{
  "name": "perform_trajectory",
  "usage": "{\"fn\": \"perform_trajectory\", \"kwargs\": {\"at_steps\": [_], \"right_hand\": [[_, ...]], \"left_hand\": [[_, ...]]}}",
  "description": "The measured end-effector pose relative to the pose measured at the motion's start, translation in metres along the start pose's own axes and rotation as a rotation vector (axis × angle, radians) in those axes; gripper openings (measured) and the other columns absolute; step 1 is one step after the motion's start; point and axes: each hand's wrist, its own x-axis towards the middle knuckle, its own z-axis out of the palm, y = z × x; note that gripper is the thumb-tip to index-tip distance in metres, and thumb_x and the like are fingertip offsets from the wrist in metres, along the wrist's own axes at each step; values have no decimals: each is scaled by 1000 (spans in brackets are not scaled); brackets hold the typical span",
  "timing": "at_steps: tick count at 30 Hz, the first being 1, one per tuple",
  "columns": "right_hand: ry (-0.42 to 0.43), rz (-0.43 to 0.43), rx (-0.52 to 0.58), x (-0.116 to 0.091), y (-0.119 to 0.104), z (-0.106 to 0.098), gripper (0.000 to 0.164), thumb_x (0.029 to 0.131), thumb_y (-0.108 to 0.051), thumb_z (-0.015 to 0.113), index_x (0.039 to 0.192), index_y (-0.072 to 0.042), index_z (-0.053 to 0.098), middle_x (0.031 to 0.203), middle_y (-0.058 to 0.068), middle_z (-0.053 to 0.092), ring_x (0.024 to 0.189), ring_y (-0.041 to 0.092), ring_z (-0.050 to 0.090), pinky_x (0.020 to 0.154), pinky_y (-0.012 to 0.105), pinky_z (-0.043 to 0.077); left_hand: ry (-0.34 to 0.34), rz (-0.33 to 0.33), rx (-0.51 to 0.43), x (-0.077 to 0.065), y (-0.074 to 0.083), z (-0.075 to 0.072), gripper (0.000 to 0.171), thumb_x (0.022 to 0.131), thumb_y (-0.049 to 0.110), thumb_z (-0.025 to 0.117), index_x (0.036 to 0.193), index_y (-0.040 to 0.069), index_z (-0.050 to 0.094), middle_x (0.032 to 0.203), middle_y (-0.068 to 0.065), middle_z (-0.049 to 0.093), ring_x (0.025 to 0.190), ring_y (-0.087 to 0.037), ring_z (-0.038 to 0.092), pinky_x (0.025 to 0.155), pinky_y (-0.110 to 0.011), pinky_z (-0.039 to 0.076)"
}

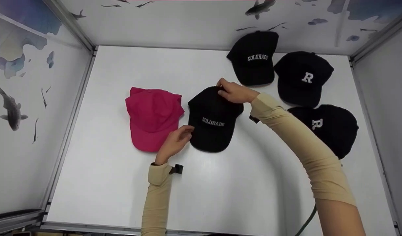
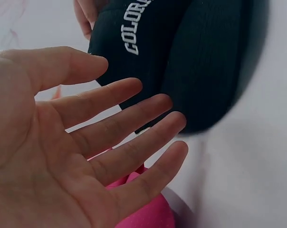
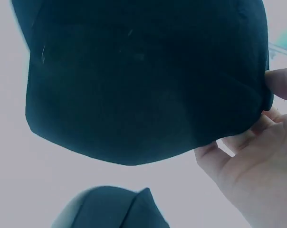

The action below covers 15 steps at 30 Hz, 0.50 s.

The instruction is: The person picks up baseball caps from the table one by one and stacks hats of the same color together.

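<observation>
A black baseball cap lettered COLORADO (image 1: 212, 134) lies on the white table with its brim toward me. My right hand (image 1: 237, 92) pinches its crown at the far end; in the right wrist view the thumb (image 3: 282, 84) presses the edge while the fingers reach under it. At the near left side of the brim is my left hand (image 1: 175, 141), its fingers spread and fairly straight in the left wrist view. Whether those fingertips touch the cap I cannot tell. Just left of the black cap sits a pink cap (image 1: 153, 111), brim also toward me.
Toward the right lie another black COLORADO cap (image 1: 256, 70), a black cap with a white R (image 1: 301, 87) and a second R cap (image 1: 338, 131), turned sideways and partly behind my right sleeve. White panels with fish pictures wall the table (image 1: 99, 183) at the back and sides.
</observation>
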Motion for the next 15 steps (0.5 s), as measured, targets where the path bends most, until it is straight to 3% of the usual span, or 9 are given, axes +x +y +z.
{"fn": "perform_trajectory", "kwargs": {"at_steps": [4, 8, 11, 15], "right_hand": [[-1, -25, -16, 11, -1, 9, 20, 101, -11, 46, 117, 1, 43, 88, 17, 58, 79, 32, 57, 77, 44, 46], [13, -45, -27, 19, -1, 16, 20, 101, -12, 48, 117, -1, 44, 80, 13, 57, 73, 30, 56, 74, 43, 46], [29, -38, -40, 23, -1, 21, 21, 100, -12, 49, 117, -1, 45, 78, 12, 57, 73, 30, 55, 74, 44, 45], [43, -12, -45, 26, 2, 26, 23, 100, -12, 49, 120, 0, 48, 85, 16, 60, 78, 30, 56, 78, 45, 45]], "left_hand": [[8, 22, -23, -3, 15, -3, 29, 97, -2, 53, 124, -12, 54, 122, -30, 57, 114, -42, 55, 94, -49, 46], [18, 21, -1, -3, 16, -4, 29, 96, -2, 53, 124, -11, 55, 121, -29, 58, 112, -41, 56, 93, -48, 46], [28, 15, 19, -2, -2, -3, 29, 96, 1, 54, 124, -7, 56, 121, -24, 60, 111, -36, 58, 91, -44, 48], [22, 17, 15, -4, -4, -3, 30, 96, 2, 54, 124, -7, 56, 121, -24, 60, 111, -36, 58, 92, -46, 47]]}}
